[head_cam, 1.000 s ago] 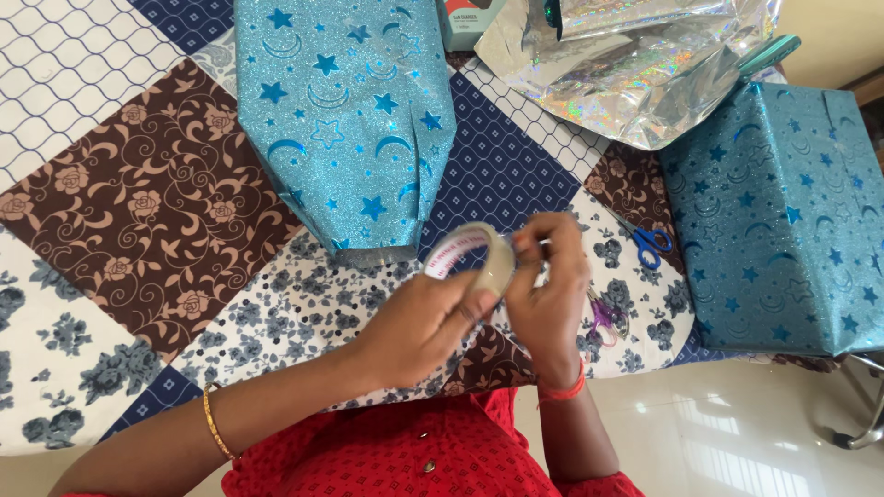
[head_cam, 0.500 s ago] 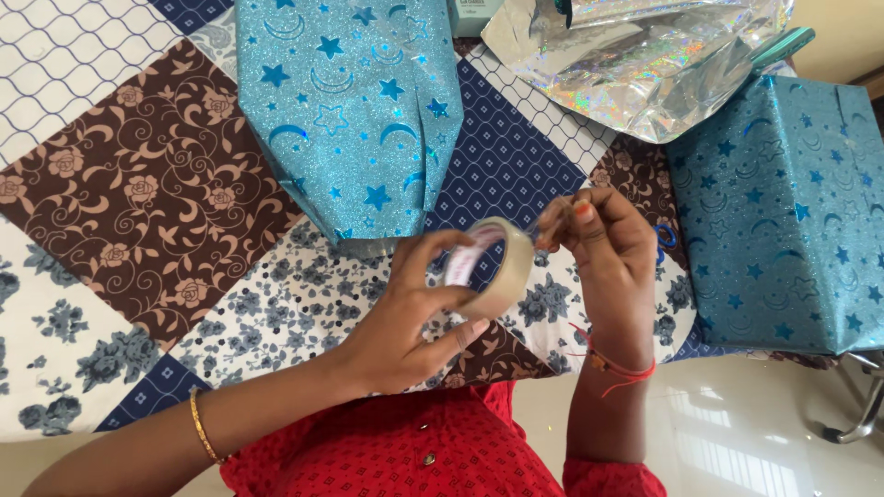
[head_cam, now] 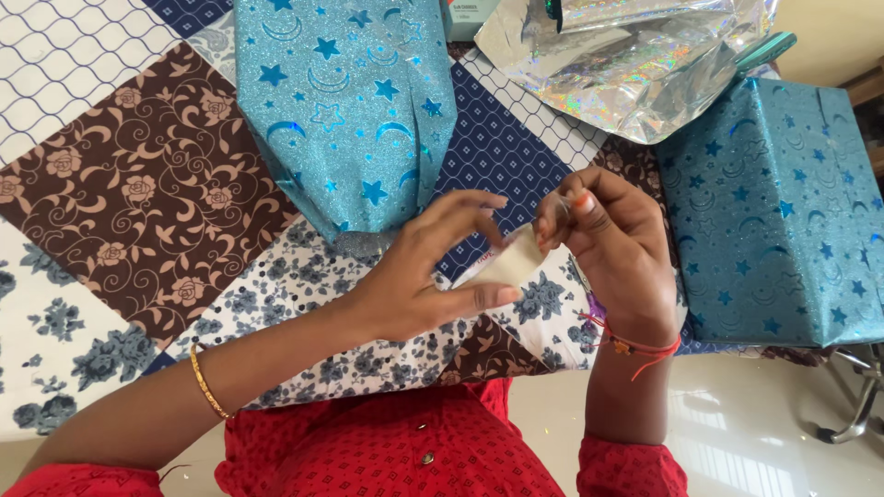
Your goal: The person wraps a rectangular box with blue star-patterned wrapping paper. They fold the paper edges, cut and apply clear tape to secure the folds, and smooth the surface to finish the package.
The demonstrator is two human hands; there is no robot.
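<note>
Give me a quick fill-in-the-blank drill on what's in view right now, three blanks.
1. The left hand holds a roll of ____.
2. The right hand pinches the tape's loose end beside the tape roll, above the patchwork ____.
3. The wrapped box on the right wears blue paper printed with moons and ____.

Missing words: tape; cloth; stars

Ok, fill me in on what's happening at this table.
A person in a red top holds a tape roll in the left hand, while the right hand pinches the clear tape end just off the roll. On the patchwork cloth lie a half-wrapped blue glitter parcel, a wrapped blue box and crumpled silver foil.
</note>
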